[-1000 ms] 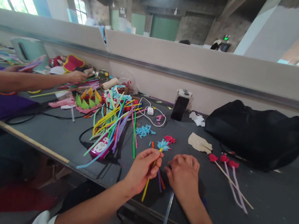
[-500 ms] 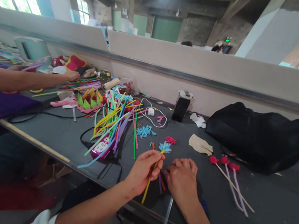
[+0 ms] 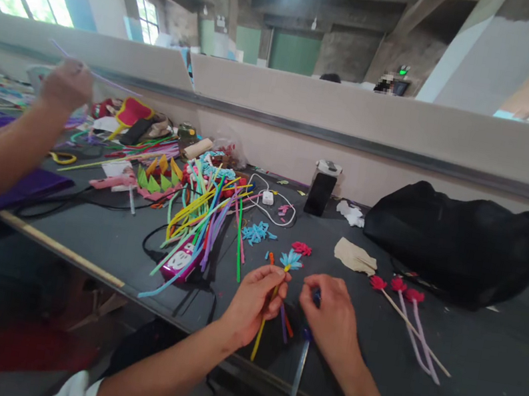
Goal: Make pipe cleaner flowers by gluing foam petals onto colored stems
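My left hand (image 3: 257,301) pinches a pipe-cleaner flower (image 3: 291,260) with light blue petals just under its yellow base. Its yellow stem (image 3: 257,340) hangs down below the fingers. To the right, my right hand (image 3: 329,310) is curled around a dark blue tool, apparently a glue gun (image 3: 306,334), mostly covered by the fingers. A long clear glue stick (image 3: 294,385) runs from its rear past the table edge. Beyond the flower lie red pipe-cleaner pieces (image 3: 301,249) and a pile of short blue pieces (image 3: 257,231). Purple and orange pieces lie between my hands.
Loose pipe cleaners (image 3: 212,209) lie over a purple power strip (image 3: 181,261) on the left. A phone (image 3: 320,194) leans upright at the back. Finished red flowers (image 3: 398,284) and a black bag (image 3: 464,245) are on the right. A co-worker's hand (image 3: 68,84) is at far left.
My right hand has turned and shifted slightly, bringing the blue tool into sight. My left hand stays nearly still. The co-worker's arm has risen, lifting a thin purple pipe cleaner.
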The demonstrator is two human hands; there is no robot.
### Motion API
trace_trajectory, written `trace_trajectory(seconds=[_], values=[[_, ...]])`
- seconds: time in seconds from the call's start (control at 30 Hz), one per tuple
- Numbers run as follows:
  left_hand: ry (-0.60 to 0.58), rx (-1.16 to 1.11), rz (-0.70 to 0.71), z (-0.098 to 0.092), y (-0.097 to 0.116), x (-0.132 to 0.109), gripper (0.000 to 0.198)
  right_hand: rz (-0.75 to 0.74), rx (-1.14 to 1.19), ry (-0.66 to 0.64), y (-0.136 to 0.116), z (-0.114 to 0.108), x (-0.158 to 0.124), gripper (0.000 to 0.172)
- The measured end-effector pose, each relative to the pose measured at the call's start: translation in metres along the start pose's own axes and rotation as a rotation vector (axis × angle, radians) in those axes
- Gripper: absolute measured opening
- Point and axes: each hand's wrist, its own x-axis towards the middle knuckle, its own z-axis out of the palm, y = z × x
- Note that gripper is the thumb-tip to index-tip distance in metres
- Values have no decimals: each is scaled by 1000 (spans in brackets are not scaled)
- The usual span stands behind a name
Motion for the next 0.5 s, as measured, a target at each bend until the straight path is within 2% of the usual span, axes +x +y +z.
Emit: trace_trajectory(seconds=[0.17,0.3,0.4,0.5], values=[[1,4,-7,-3,-2,1,27,249,328,131,10,-17,8,16],[-4,-2,-14,-5,-4,2,27,427,662,71,2,-28,9,33],[1,9,-24,-5,-5,2,25,472,874,18,-5,-32,8,35],[-2,16,-32,-3,-5,2,25,450,938,33,-8,-30,6,29]])
